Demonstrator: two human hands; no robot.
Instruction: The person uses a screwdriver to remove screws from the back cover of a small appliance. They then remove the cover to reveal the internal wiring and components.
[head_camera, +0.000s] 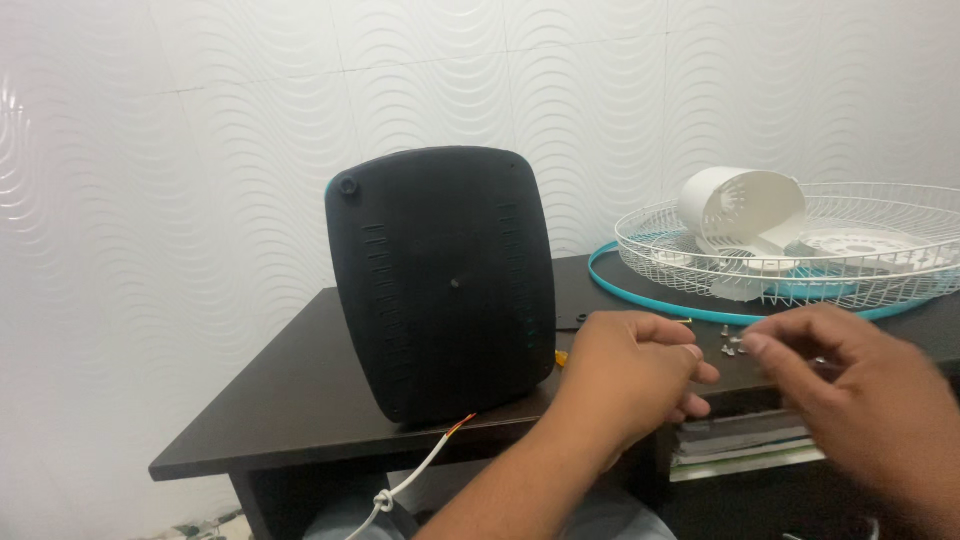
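- The left hand (625, 375) hovers over the front edge of the dark table (300, 390), fingers curled inward with thumb and fingertips close together; whether they pinch anything cannot be told
- The right hand (850, 385) is just beside it to the right, blurred, its fingers narrow and bent toward the left hand; nothing can be made out between them
- A few small silver screws (733, 345) lie on the tabletop just behind the gap between the two hands; neither hand is seen touching them
- A black fan motor housing (445, 285) stands upright on the table left of the hands, its vented back facing the camera; a white cord (415, 480) with orange strands leaves its base and hangs knotted below the table edge
- At the table's right rear a white wire fan guard (800, 235) rests on a teal ring (640, 295), with a white plastic cover (740, 205) lying inside it
- Stacked books (745, 445) sit on a shelf beneath the tabletop, under the right hand
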